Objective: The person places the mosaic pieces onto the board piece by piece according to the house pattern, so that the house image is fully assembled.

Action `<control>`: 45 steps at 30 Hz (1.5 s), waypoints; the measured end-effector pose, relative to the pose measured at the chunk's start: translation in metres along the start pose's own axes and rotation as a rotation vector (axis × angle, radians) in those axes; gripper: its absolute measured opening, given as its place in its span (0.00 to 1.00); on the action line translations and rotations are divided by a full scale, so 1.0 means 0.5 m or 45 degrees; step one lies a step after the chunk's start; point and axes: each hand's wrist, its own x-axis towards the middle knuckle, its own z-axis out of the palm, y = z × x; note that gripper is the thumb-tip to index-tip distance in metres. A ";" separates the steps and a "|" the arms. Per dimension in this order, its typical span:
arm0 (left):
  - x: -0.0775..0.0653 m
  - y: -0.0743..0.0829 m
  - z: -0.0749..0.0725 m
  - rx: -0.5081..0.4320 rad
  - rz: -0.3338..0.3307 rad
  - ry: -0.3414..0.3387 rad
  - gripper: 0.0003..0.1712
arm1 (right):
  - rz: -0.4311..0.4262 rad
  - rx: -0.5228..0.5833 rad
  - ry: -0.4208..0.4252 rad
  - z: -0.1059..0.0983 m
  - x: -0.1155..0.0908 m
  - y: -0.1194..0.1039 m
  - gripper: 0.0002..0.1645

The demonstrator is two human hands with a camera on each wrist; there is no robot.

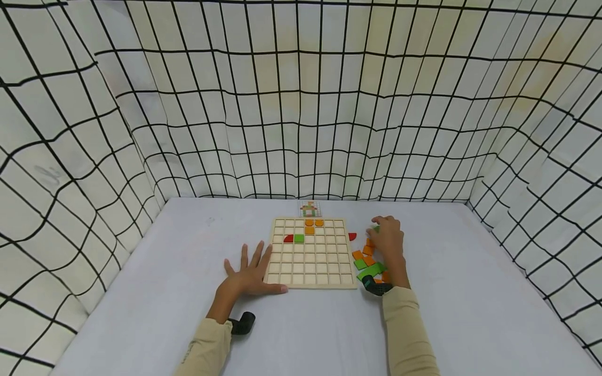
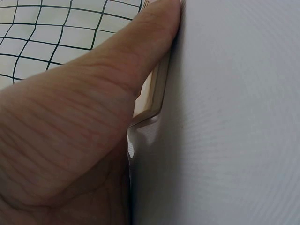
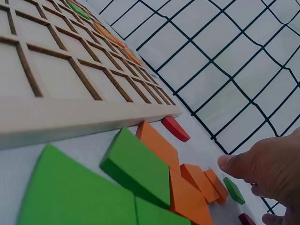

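Observation:
A wooden grid board [image 1: 324,265] lies on the table. My left hand [image 1: 246,279] is spread beside its lower left corner, fingers along the left edge and thumb [image 2: 140,42] along the front edge. On the grid sit a red quarter-round piece [image 1: 289,238], a green square [image 1: 299,238], an orange square [image 1: 309,230] and two rounded orange pieces [image 1: 314,223]. To the right of the board, my right hand [image 1: 389,240] hovers over loose pieces, thumb and fingers apart around a small green piece [image 3: 234,191]. No grip on it shows.
Loose orange pieces [image 3: 190,197] and green pieces [image 3: 138,164] lie in a pile along the board's right side. A red piece [image 1: 352,236] lies near its upper right. Behind the board is a pattern card [image 1: 310,209]. Black netting [image 1: 301,125] hangs around the table.

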 end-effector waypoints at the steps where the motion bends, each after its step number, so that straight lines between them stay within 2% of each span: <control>1: -0.002 0.000 0.000 -0.002 -0.002 0.000 0.70 | 0.029 -0.014 -0.009 0.000 -0.001 0.003 0.24; 6: -0.006 0.002 -0.002 -0.016 -0.009 -0.005 0.70 | 0.098 -0.081 -0.027 0.000 0.002 0.012 0.27; 12: -0.001 0.000 0.000 -0.008 -0.006 -0.016 0.71 | 0.072 -0.078 -0.042 -0.005 0.002 0.015 0.20; 20: 0.001 0.002 -0.001 -0.005 -0.005 -0.025 0.71 | 0.069 -0.095 -0.065 -0.011 0.004 0.028 0.21; 31: 0.000 0.004 -0.002 -0.007 -0.008 -0.021 0.70 | 0.016 -0.185 -0.052 -0.007 0.005 0.041 0.21; 36: 0.002 0.001 0.000 -0.031 -0.002 -0.029 0.70 | -0.012 -0.156 -0.017 -0.007 0.002 0.049 0.21; 45: 0.000 0.003 -0.002 -0.008 -0.008 -0.024 0.70 | -0.099 -0.088 -0.034 -0.004 0.004 0.042 0.22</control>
